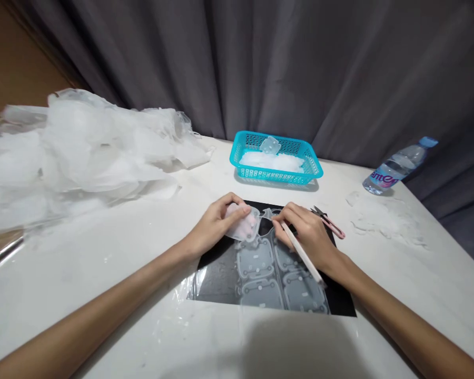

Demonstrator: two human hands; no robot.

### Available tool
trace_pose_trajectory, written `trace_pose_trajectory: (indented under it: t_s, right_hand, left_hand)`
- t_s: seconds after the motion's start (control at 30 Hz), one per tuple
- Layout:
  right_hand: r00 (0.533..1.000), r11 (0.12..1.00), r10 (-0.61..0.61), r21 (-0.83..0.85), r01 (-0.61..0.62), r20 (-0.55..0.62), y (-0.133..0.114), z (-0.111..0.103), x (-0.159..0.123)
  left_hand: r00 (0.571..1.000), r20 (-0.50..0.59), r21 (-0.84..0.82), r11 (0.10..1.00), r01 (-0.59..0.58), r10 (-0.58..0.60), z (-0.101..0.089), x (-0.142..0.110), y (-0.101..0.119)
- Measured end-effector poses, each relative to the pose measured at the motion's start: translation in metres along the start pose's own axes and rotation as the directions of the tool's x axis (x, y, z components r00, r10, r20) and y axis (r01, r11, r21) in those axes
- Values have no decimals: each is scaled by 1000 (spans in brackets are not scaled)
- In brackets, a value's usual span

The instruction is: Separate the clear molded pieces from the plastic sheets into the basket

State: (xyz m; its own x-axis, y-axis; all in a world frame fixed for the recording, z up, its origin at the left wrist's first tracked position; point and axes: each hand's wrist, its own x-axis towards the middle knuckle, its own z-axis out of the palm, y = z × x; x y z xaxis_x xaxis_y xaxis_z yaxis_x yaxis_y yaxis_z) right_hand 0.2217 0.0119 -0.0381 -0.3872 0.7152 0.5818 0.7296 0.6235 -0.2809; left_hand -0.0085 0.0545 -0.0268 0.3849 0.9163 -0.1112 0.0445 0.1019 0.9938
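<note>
Between the thumb and fingers of my left hand point(223, 218) is a translucent rounded-square silicone-like piece point(245, 226), lifted at the top of a clear moulded sheet. My right hand point(304, 229) is closed around a slim white pen-like tool point(302, 252); its tip is hidden by my fingers. Those fingers are beside a thin clear strip point(267, 213) that runs toward the held piece. Several similar rounded-square pieces point(256, 258) remain joined in the sheet, which lies on a black mat point(217, 287).
A turquoise basket point(274, 175) with white pieces stands at the back. Pink-handled thread snips point(328, 222) lie right of the mat. Farther right are clear scraps point(387, 218) and a water bottle point(397, 168). Crumpled white sheeting point(90, 152) is heaped on the left.
</note>
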Motion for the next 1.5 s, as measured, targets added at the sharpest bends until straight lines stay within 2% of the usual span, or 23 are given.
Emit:
trace_pose_trajectory:
  t_s: [0.1, 0.2, 0.3, 0.37, 0.5, 0.57, 0.67, 0.77, 0.87, 1.0, 1.17, 1.33, 1.4, 1.5]
  right_hand:
    - [992, 987, 123, 101, -126, 32, 0, -3, 2]
    - [979, 959, 202, 197, -206, 41, 1, -6, 3]
    - [972, 947, 234, 226, -228, -1, 0, -9, 3]
    - [979, 966, 199, 173, -190, -35, -1, -10, 2]
    - [992, 996, 59, -58, -66, -116, -4, -16, -3]
    - [993, 995, 30, -87, -40, -110, -8, -19, -5]
    - [998, 994, 59, 90, -60, 16, -18, -22, -7]
    - [972, 954, 165, 225, -200, 165, -28, -20, -8]
    - [931, 901, 273, 275, -336, 243, -34, -14, -9]
    - [895, 820, 362, 367, -439, 260, -32, -8, -9]
    - [919, 790, 300, 474, -390, 255, -26, -8, -8]
    - [873, 667, 395, 564, -487, 287, -26, -6, -10]
    - [872, 678, 393, 548, -489, 292, -25, -5, -10]
    - [883, 748, 359, 471, -467, 304, -23, -6, -9]
  left_hand:
    - [991, 133, -38, 999, 8, -3, 1, -3, -3]
    - [981, 195, -48, 999, -2, 11, -1, -5, -8]
    - [975, 222, -58, 998, -22, 34, -2, -7, -10]
    - [973, 226, -70, 997, -24, 39, -1, -8, -9]
    - [981, 193, -102, 995, -5, 25, 2, -10, -6]
    - [989, 146, -112, 994, 1, 16, 4, -10, -5]
    - [997, 72, -131, 991, 9, 0, 5, -11, -5]
    - [999, 47, -171, 985, 18, -11, 6, -13, -8]
    - [998, 54, -188, 982, 18, -8, 8, -15, -10]
    - [999, 51, -146, 989, 14, -7, 11, -17, -8]
    - [1000, 23, 4, 1000, -4, 4, 12, -19, -1]
    - [1000, 5, 30, 999, -26, 25, 13, -21, -2]
    - [1000, 4, 11, 1000, -25, 25, 13, -21, -3]
    - [999, 18, -6, 1000, -29, 29, 13, -21, -4]
